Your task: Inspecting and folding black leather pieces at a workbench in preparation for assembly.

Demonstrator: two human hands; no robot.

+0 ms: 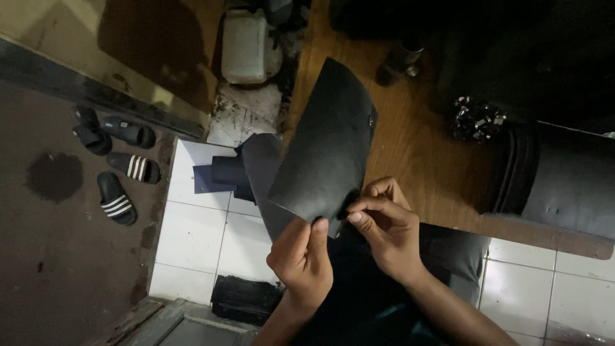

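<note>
Left hand [302, 256]: pinches the lower edge of the black sheet [327, 147].
Right hand [384, 221]: fingertips grip the same edge.
Risk: the sheet sags and slips; only one edge is held, above the wooden table [423, 154].

Dim, underexposed; deep shadow upper right; white tiles brightest; slightly soft.

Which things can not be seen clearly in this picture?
Head view:
- black sheet: its lower edge is hidden by the left hand and right hand.
- white container: top cut by the frame edge.
- shiny small parts: too dark and small to identify.
</note>
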